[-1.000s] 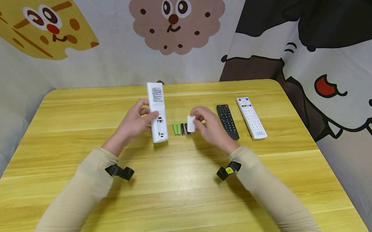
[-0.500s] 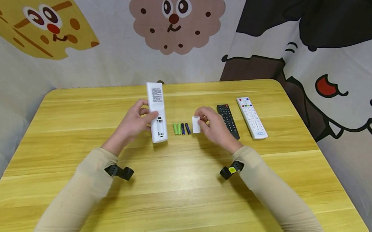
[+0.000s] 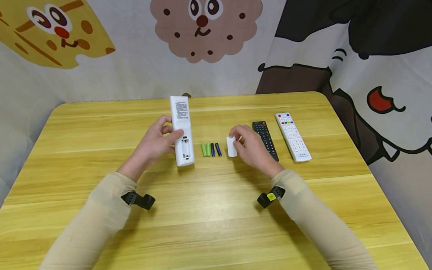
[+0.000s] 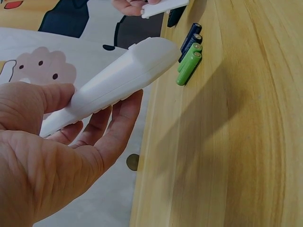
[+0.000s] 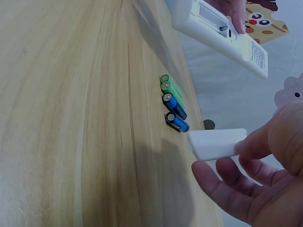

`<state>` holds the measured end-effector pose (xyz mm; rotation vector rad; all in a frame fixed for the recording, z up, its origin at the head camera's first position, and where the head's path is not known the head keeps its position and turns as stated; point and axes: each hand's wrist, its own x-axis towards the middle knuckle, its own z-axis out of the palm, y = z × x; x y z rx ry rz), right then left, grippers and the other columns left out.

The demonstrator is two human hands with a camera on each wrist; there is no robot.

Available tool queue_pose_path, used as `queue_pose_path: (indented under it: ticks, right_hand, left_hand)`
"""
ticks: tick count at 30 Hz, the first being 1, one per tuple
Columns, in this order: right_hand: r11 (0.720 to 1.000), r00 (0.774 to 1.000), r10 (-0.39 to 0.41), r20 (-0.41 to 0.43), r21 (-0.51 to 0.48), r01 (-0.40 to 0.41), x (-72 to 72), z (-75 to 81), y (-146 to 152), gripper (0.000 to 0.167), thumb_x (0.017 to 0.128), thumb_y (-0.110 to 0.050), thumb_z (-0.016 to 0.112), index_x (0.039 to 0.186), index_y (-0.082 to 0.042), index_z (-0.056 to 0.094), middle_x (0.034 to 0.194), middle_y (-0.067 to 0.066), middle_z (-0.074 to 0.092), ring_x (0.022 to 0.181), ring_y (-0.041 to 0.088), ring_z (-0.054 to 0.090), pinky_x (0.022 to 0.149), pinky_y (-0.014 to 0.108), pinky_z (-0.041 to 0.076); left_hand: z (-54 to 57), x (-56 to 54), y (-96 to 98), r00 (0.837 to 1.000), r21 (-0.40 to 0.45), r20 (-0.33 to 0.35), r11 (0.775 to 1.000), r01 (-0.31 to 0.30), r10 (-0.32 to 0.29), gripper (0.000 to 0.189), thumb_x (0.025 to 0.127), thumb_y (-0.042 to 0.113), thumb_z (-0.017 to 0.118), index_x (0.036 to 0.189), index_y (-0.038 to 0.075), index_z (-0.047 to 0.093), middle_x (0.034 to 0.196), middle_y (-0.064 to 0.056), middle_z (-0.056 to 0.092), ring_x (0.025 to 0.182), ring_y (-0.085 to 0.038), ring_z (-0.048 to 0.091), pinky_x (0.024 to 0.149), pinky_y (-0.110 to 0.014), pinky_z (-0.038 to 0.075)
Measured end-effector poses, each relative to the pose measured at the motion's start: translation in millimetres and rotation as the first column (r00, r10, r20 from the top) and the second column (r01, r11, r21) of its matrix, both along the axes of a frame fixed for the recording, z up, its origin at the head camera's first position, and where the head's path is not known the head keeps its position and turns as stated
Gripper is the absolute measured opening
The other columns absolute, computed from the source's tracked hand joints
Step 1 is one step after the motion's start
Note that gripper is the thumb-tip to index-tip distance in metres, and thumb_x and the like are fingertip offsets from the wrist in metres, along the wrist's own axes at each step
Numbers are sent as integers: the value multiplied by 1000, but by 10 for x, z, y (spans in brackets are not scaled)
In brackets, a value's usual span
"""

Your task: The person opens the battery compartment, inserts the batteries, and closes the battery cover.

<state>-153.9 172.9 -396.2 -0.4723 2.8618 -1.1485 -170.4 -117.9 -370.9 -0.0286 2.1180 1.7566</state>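
Observation:
A white remote control is gripped in my left hand, its back turned toward me and its battery compartment uncovered. The compartment looks vacant in the right wrist view. My right hand pinches a small white battery cover between thumb and fingers, raised above the table. Between the two hands lie two green batteries and two dark blue batteries, side by side. In the left wrist view the remote rests between my thumb and curled fingers.
A black remote lies just right of my right hand, partly behind it. Beyond that is a white remote, buttons up. The wooden table ends at a cloth backdrop printed with cartoon figures.
My right hand has drawn to the right with the battery cover, away from the blue batteries, which now show fully. The left hand and its remote have stayed nearly still.

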Motion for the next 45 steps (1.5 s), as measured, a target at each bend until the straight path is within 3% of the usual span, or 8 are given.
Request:
queue_pose_path:
  ticks: [11,45]
  right_hand:
    - [995,996,-36,76,96,28,-11,-12,0,20,98,6,60,115,-3,63,110,19,59,97,32,65,79,40,60]
    - [953,968,-128,217,297,60,-90,-38,-3,22,100,1,54,121,1,63,111,20,61,95,30,59,72,35,57]
  left_hand:
    - [4,4,-5,1000,-2,3,1000,-3,3,38,108,16,56,141,5,41,120,-19,55,109,-37,66,82,-40,64]
    - [8,-2,-29,1000,-11,4,1000,-8,8,39,107,15,56,142,5,41,124,-21,56,107,-36,66,79,-40,63]
